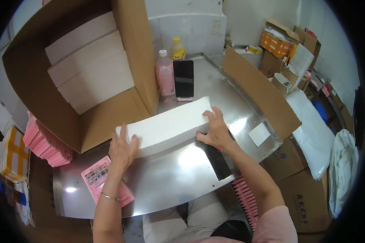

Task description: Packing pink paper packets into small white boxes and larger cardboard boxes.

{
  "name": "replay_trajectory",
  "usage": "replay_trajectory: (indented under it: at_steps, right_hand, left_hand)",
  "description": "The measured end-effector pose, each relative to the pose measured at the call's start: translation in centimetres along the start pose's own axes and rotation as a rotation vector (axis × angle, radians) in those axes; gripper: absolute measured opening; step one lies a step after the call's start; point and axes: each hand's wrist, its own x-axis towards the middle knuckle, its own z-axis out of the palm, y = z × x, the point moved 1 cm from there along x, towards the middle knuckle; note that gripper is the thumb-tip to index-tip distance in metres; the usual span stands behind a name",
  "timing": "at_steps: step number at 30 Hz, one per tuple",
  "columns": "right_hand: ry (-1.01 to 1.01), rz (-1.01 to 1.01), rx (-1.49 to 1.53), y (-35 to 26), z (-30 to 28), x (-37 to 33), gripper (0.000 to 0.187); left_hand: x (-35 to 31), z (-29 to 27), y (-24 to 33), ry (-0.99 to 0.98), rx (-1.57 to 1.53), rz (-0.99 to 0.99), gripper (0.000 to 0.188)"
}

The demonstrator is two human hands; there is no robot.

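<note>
The long white paper stack (166, 125) lies on or just above the metal counter (170, 184), near the open carton (136, 44). Each grip is closed around 1 end, left hand (124, 148) and right hand (217, 130). This looks like squaring or shifting the stack; moving it calls for even inward pressure from both sides, keeping the layers together.

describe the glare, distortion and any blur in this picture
Head view: bright glare patches on the metal table, one beside the white stack; head view: the table's near edge bows and the corners go black; head view: slight softness on the left hand, perhaps motion.
</note>
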Motion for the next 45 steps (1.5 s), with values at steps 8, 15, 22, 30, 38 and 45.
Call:
replay_trajectory:
  at_steps: [8, 15, 22, 30, 38, 45]
  right_hand:
    - [0.292, -0.116, -0.007, 1.8, -2.7, 0.6, 0.059]
    - [-0.145, -0.182, -0.860, 6.6, -8.3, 0.7, 0.068]
    - [-0.191, -0.084, 0.242, -4.4, 0.7, -0.3, 0.079]
    - [0.139, 0.016, 0.272, -2.5, -0.4, 0.6, 0.062]
    - [-0.228, -0.262, -0.590, -0.4, -2.8, 1.5, 0.071]
    - [-0.096, 0.020, 0.195, -11.2, 6.7, 0.1, 0.079]
  left_hand:
    - [-0.6, -1.6, -3.4, 0.198, -0.169, -0.055, 0.101]
    - [-1.0, -3.3, -2.3, 0.009, -0.270, -0.198, 0.102]
    - [-0.6, -0.3, -0.4, -0.116, -0.308, -0.159, 0.095]
    - [-1.4, -1.3, -2.0, -0.067, -0.539, -0.166, 0.085]
    - [0.5, -2.0, -2.1, -0.024, -0.396, -0.080, 0.089]
    - [1.3, 0.7, 5.0, -0.169, 0.095, -0.204, 0.134]
